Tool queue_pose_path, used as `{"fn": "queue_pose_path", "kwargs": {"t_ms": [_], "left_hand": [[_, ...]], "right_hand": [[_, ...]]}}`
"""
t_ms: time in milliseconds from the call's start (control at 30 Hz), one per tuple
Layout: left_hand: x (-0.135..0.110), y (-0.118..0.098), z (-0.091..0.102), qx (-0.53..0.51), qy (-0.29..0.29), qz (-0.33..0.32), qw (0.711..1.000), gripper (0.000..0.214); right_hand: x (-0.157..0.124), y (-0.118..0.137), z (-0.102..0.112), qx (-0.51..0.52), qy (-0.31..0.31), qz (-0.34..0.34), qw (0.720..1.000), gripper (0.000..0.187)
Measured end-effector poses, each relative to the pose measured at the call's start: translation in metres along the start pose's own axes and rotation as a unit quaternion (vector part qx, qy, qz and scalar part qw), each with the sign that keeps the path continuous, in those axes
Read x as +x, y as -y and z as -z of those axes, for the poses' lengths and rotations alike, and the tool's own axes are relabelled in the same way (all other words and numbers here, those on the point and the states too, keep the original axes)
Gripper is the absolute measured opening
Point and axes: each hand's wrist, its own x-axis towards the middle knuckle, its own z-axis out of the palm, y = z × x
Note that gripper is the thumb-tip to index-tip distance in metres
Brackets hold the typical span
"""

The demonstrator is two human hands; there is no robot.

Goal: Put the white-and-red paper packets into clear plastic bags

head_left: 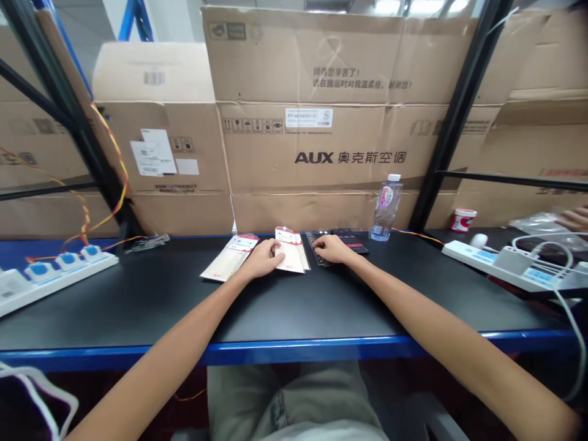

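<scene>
My left hand [263, 258] is closed at the left edge of a flat cream packet [290, 252] with a red and white header, its thumb over the packet's face. Left of that hand lies another stack of cream packets [225, 262] with a similar header, partly behind my fingers. My right hand [334, 248] has its fingers curled in a pinch at a dark patterned sheet [322, 262]; the fingertips cover part of it. Just beyond this hand, a black card [354, 242] with pale print lies flat on the table.
A clear water bottle [386, 211] stands at the back right. Power strips [64, 278] lie at left and right [498, 266], with cables. A large cardboard sheet [344, 141] walls the back. Far right, a red and white tub [463, 220] and another person's hand [576, 218] show.
</scene>
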Motion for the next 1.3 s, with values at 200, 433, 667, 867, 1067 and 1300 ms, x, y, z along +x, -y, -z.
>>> {"fn": "queue_pose_path", "kwargs": {"t_ms": [200,433,667,867,1067,1300], "left_hand": [[-0.003,-0.004,-0.002,0.068,0.04,0.018,0.997,0.054],[-0.007,-0.012,0.0,0.136,0.104,0.044,0.984,0.091],[-0.007,-0.015,-0.005,0.226,0.117,0.034,0.966,0.097],[-0.01,-0.018,-0.006,0.19,0.09,0.012,0.978,0.097],[0.006,-0.006,0.026,0.16,-0.023,0.013,0.987,0.071],[0.009,0.027,0.063,0.183,-0.053,0.081,0.978,0.033]], "right_hand": [[-0.003,0.004,0.004,-0.012,-0.001,-0.007,1.0,0.018],[-0.003,0.006,0.005,-0.027,-0.001,-0.013,1.0,0.016],[-0.004,0.006,0.004,-0.041,-0.007,-0.009,0.999,0.017],[-0.006,0.015,0.005,-0.012,-0.09,0.015,0.996,0.024],[-0.01,0.032,0.001,0.019,-0.062,0.056,0.996,0.03],[-0.02,0.057,-0.01,0.045,-0.003,0.088,0.995,0.048]]}}
